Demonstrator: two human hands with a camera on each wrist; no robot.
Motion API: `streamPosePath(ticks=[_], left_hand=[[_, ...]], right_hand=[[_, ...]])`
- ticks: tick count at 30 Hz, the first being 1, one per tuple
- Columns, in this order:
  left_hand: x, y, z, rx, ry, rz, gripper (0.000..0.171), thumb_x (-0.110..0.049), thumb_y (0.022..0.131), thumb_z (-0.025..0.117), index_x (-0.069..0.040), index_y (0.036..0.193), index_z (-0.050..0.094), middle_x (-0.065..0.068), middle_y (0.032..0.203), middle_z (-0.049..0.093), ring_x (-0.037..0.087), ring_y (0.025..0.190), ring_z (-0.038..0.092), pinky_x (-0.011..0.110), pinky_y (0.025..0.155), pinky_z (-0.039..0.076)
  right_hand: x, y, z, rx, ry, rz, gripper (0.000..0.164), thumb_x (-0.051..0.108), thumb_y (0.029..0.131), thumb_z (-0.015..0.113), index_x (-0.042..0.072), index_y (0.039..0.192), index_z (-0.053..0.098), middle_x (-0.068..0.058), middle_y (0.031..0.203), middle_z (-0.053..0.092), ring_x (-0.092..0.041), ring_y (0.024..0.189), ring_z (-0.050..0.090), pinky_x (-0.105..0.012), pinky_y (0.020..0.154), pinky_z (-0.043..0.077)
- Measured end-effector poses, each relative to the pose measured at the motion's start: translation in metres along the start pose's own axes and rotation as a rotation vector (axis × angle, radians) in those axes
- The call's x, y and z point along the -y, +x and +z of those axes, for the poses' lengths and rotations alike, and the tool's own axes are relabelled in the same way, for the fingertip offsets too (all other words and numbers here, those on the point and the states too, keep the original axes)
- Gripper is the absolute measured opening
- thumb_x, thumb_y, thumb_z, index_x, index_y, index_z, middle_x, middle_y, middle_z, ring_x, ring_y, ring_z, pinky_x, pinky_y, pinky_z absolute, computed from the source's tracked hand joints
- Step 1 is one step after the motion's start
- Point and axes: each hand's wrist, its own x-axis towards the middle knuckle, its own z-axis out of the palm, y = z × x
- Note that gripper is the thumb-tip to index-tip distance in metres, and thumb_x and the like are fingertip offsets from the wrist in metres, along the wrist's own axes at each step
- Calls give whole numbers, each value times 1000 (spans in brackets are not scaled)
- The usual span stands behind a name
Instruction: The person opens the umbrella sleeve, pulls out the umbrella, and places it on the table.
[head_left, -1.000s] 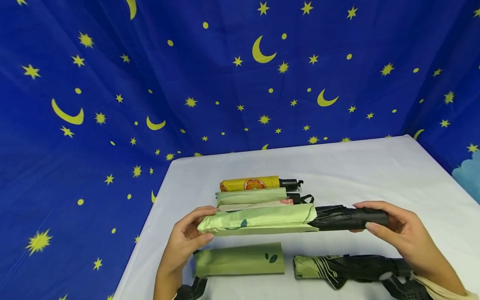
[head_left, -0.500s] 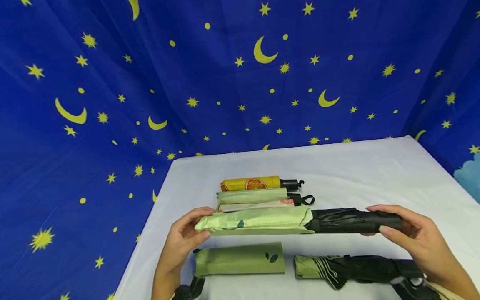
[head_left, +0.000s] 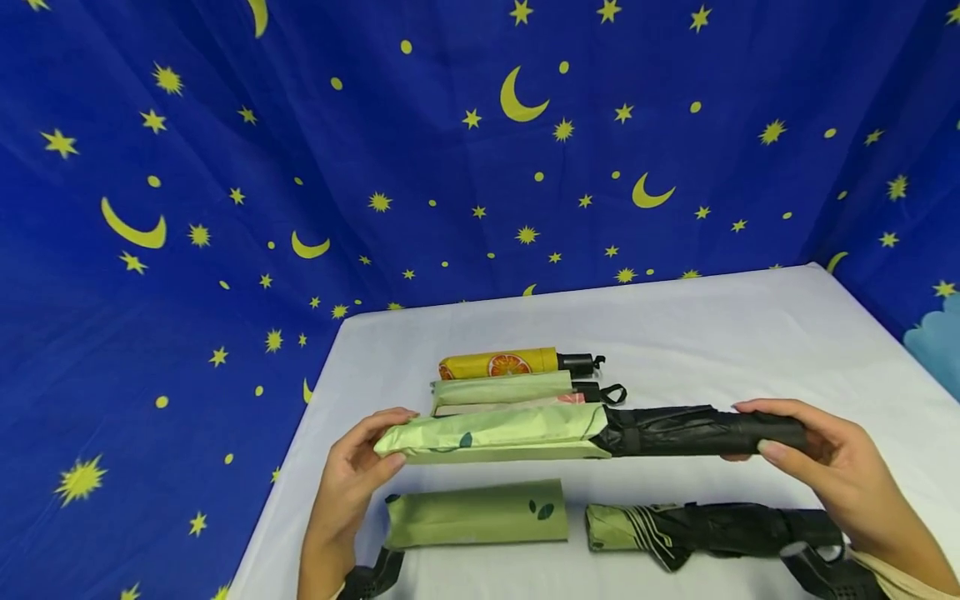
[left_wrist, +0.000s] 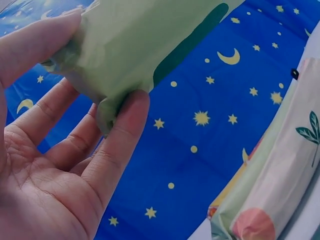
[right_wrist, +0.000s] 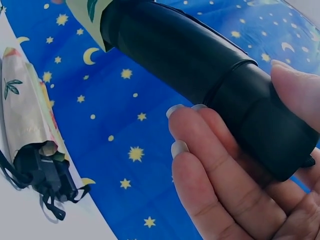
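Observation:
Between my hands, above the table, a folded black umbrella [head_left: 675, 431] lies level, its left part inside a light green umbrella sleeve [head_left: 510, 429] with dark leaf prints. My left hand [head_left: 351, 462] pinches the sleeve's far left end between thumb and fingers; the left wrist view shows that crumpled end [left_wrist: 107, 107] at the fingertips. Around the umbrella's black handle [right_wrist: 272, 125] curl the thumb and fingers of my right hand [head_left: 836, 462]. Below on the table are an olive green sleeve [head_left: 480, 515] and a black folded umbrella with green striped cloth [head_left: 705, 529].
Behind the held umbrella, a yellow sleeved umbrella with orange slices [head_left: 502, 363] lies beside a pale green one [head_left: 502, 387] and a cream one with pink print [left_wrist: 280, 175]. A white cloth covers the table [head_left: 720, 333]; blue star-patterned curtains [head_left: 450, 167] enclose it.
My right hand has moved right with the handle and my left hand slightly left with the sleeve. More of the black umbrella shows outside the sleeve than before.

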Motion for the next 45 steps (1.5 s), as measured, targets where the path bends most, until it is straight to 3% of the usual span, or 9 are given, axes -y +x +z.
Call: streamPosePath(ticks=[11, 18, 23, 25, 28, 31, 34, 41, 45], left_hand=[[-2, -5, -11, -39, 14, 31, 43, 25, 93, 46, 22, 136, 45, 24, 140, 54, 28, 127, 54, 28, 96, 53], [-2, -7, -15, -47, 26, 35, 42, 24, 93, 47, 23, 135, 45, 25, 140, 54, 28, 126, 54, 28, 97, 53], [0, -13, -21, -69, 23, 30, 42, 24, 94, 44, 24, 135, 44, 24, 140, 55, 27, 126, 55, 28, 95, 53], [2, -18, -27, -83, 22, 7, 42, 24, 95, 41, 24, 137, 42, 24, 140, 55, 26, 125, 56, 28, 95, 54], [9, -26, -37, -115, 32, -70, 40, 20, 98, 42, 22, 138, 42, 22, 139, 57, 23, 121, 59, 28, 93, 55], [20, -30, -43, -155, 57, -193, 38, 13, 101, 47, 19, 139, 44, 16, 137, 60, 19, 113, 62, 28, 90, 56], [33, -33, -45, -186, 103, -317, 36, 5, 103, 54, 15, 137, 50, 11, 133, 63, 16, 108, 63, 28, 87, 56], [56, -36, -44, -146, 195, -487, 36, -4, 101, 63, 7, 136, 58, 14, 128, 63, 16, 98, 63, 32, 81, 56], [60, -39, -42, -96, 229, -553, 36, -6, 100, 66, 1, 134, 61, 14, 128, 63, 18, 102, 65, 32, 83, 57]], right_hand=[[-7, -7, -14, -41, 29, -35, 43, -24, 95, 50, -15, 137, 49, -21, 98, 74, -24, 90, 74, -21, 80, 54], [-13, -13, -23, -64, 27, -63, 43, -27, 93, 49, -16, 135, 51, -9, 121, 70, -13, 105, 68, -20, 78, 54], [-21, -21, -32, -70, 89, -46, 41, -25, 97, 44, -18, 138, 45, -18, 105, 73, -23, 94, 73, -22, 80, 55], [-25, -24, -36, -66, 61, -24, 41, -22, 99, 44, -18, 140, 43, -20, 101, 73, -26, 90, 74, -22, 82, 55], [-35, -26, -43, -71, -17, 52, 41, -17, 101, 48, -13, 141, 45, -11, 109, 72, -27, 89, 75, -22, 80, 56], [-49, -29, -46, -49, -166, 141, 41, -7, 103, 53, -6, 144, 47, 4, 120, 68, -27, 89, 75, -25, 78, 59], [-62, -31, -45, 7, -256, 178, 43, -1, 104, 55, -5, 146, 45, 16, 128, 60, -25, 92, 75, -31, 78, 61], [-81, -33, -42, 55, -322, 245, 42, 10, 105, 59, -2, 143, 50, 25, 128, 56, -15, 80, 69, -31, 70, 60], [-85, -33, -40, 136, -312, 233, 42, 10, 103, 63, 2, 143, 53, 22, 129, 58, -17, 78, 67, -31, 63, 57]])
